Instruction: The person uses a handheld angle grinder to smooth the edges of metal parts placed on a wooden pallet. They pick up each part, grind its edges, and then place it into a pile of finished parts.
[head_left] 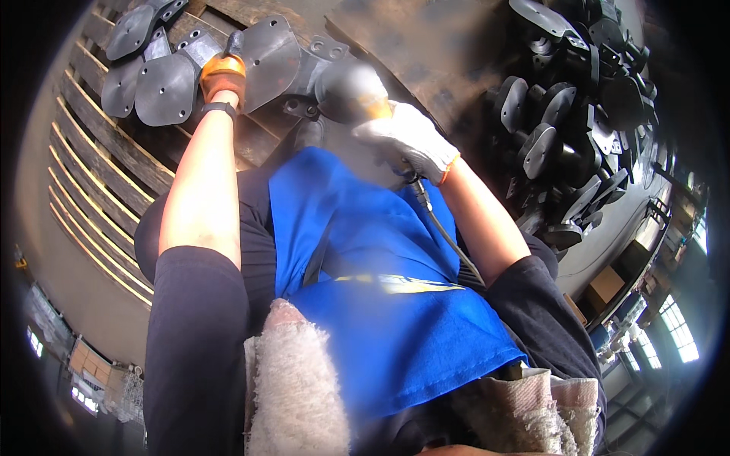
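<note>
My left hand (222, 76), in an orange-palmed glove, grips the edge of a dark metal casting with a flat oval plate (266, 57) on the wooden pallet (106, 159). My right hand (411, 138), in a white glove, holds a blurred power tool (351, 91) against that casting. The tool's black cable (445, 235) runs back along my right forearm. A blue apron (380, 289) covers my front.
More dark castings with oval plates (156, 83) lie on the pallet to the left. A heap of similar black castings (570, 114) is piled at the right. A pale fleecy cloth (293, 387) sits near the lower edge. Factory windows (677, 327) show at far right.
</note>
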Action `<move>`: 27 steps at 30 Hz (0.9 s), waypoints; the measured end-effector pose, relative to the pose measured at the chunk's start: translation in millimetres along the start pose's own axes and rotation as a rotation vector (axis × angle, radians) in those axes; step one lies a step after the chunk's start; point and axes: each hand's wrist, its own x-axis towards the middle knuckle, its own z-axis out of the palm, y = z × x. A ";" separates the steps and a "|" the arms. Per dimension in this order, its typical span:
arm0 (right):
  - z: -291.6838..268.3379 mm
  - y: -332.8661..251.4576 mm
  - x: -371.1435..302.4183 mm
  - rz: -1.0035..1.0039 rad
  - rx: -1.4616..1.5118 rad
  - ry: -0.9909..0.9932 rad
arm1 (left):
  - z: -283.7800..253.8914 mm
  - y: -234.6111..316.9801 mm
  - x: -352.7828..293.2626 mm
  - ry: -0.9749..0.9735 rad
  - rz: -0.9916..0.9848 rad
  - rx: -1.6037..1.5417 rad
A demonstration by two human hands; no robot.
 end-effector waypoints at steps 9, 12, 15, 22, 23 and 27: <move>5.9 -3.6 -3.3 0.045 0.087 0.017 | 3.2 -3.8 -2.5 0.095 0.048 0.085; 9.6 -1.4 1.1 0.051 -0.046 0.058 | 2.3 -3.1 0.9 0.070 0.028 0.139; 8.7 -23.6 -0.3 0.149 -0.125 0.011 | -3.1 -2.8 4.5 -0.052 0.013 0.127; 11.1 -2.7 2.5 0.064 0.047 0.011 | 3.6 -5.3 2.1 0.084 0.024 0.154; 11.2 -5.2 4.6 0.097 -0.002 0.009 | 5.7 -12.7 4.9 0.030 0.024 0.162; 3.8 -2.8 -10.3 0.082 -0.058 0.045 | 8.7 -8.7 15.3 -0.035 0.079 0.180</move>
